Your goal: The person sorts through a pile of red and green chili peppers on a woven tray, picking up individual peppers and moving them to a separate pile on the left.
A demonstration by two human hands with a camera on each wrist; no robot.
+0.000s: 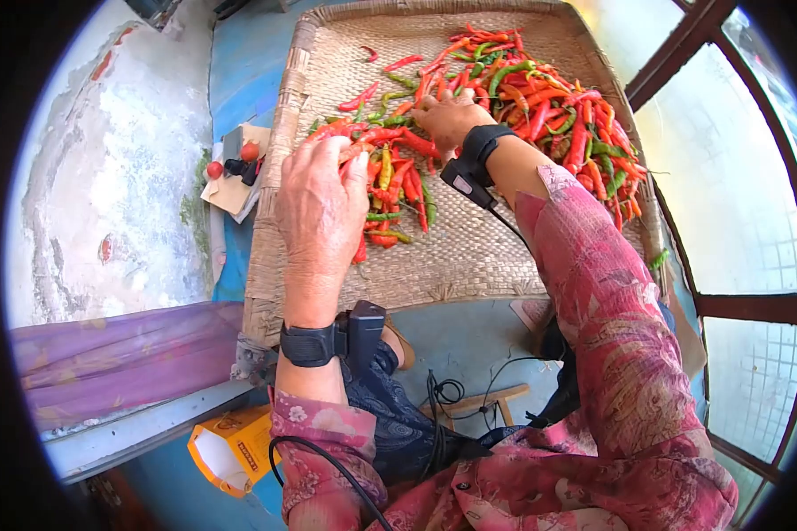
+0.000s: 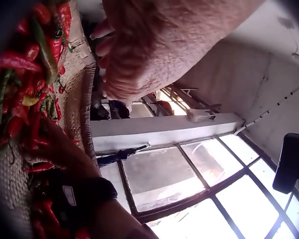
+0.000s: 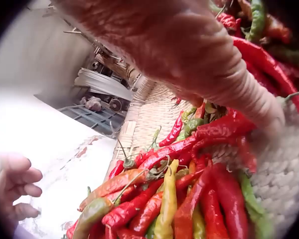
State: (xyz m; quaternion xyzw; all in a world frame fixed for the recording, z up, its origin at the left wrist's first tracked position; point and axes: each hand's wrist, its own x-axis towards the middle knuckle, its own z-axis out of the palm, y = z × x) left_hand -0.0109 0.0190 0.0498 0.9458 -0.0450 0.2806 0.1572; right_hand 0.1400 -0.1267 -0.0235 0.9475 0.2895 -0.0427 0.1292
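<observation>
A large woven tray (image 1: pixel 469 261) bears red, orange, green and yellow chili peppers. My left hand (image 1: pixel 319 190) hovers over the left edge of the smaller chili heap (image 1: pixel 398 190), its fingers bent loosely. Seen from the right wrist, that left hand (image 3: pixel 12 186) is apart from the peppers and holds nothing. My right hand (image 1: pixel 452 119) reaches down between this heap and the larger chili heap (image 1: pixel 584 124). Its thumb (image 3: pixel 259 107) extends down beside a long red chili (image 3: pixel 224 127) near the weave; its other fingertips are mostly hidden.
The tray's raised rim (image 1: pixel 279 142) runs along the left. Beyond it, two tomatoes (image 1: pixel 250 151) rest by a cardboard piece. Framed windows (image 1: pixel 726 168) stand at the right. A yellow box (image 1: pixel 235 447) and a cable (image 1: pixel 447 389) lie below, near a wooden stool (image 1: pixel 483 403).
</observation>
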